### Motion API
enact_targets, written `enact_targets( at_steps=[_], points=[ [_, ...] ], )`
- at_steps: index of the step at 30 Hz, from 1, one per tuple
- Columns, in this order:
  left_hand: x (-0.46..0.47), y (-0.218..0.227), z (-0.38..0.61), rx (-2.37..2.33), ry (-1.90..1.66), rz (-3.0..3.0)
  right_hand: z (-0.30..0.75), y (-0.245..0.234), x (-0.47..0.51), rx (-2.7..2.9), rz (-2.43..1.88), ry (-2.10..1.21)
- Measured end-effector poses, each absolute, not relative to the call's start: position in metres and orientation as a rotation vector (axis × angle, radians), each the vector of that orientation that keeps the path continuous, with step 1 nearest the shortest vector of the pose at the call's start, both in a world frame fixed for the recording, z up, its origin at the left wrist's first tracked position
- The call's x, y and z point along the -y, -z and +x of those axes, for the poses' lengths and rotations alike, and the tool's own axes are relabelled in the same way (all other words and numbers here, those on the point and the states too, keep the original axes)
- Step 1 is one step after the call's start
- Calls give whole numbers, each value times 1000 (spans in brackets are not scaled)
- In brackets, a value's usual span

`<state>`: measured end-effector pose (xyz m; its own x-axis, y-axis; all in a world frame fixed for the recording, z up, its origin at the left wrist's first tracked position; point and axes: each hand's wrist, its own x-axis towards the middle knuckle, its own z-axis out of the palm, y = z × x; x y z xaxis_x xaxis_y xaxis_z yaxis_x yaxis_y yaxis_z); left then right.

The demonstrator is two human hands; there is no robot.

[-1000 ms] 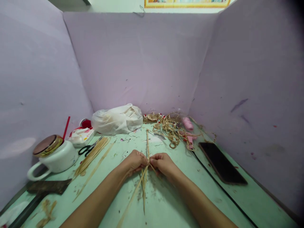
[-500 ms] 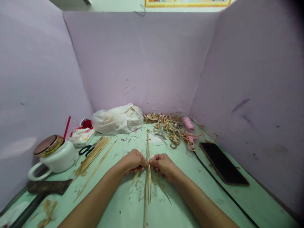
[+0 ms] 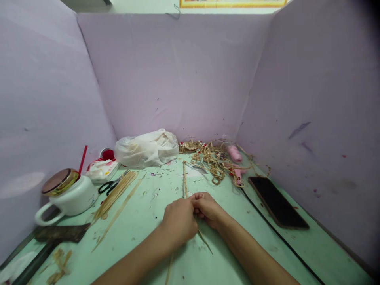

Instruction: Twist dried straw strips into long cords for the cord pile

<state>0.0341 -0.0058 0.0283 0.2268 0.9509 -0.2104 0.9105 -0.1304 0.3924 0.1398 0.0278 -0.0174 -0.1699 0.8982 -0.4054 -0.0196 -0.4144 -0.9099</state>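
Observation:
Both my hands meet over the middle of the green table [image 3: 142, 213]. My left hand [image 3: 179, 221] is closed over loose straw strips [image 3: 204, 239] that stick out beneath it toward me. My right hand [image 3: 206, 206] is closed right beside it, pinching the near end of a thin braided straw cord [image 3: 184, 180] that runs straight away from me along the table. The fingertips of both hands are hidden where they touch.
At the left stand a white lidded mug [image 3: 69, 196], black scissors [image 3: 107, 186], a bundle of straw strips [image 3: 115, 194] and a dark tool [image 3: 59, 233]. A white plastic bag [image 3: 147, 148], tangled braided cord [image 3: 212, 160], pink thread spool [image 3: 234, 153] and black phone [image 3: 277, 202] lie behind and right. Purple partition walls enclose the table.
My left hand has moved right and toward me, covering the strips where the two hands meet. The loose strip ends have shifted under it. My right hand has stayed almost in place.

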Motion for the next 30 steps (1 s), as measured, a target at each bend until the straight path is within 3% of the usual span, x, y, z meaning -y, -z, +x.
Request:
enact_targets(
  at_steps=[7, 12, 23, 30],
  points=[
    [-36, -27, 5, -1498, -538, 1220, 149, 11, -32, 1086, -1201, -1870],
    [-41, -7, 6, -1208, -423, 990, 149, 13, -32, 1179, -1202, -1807],
    [-33, -12, 18, -1577, -405, 1349, 146, 9, -22, 1918, -1681, -759],
    [-27, -17, 21, -1603, -412, 1289, 137, -5, -2, 1943, -1835, -723]
  ],
)
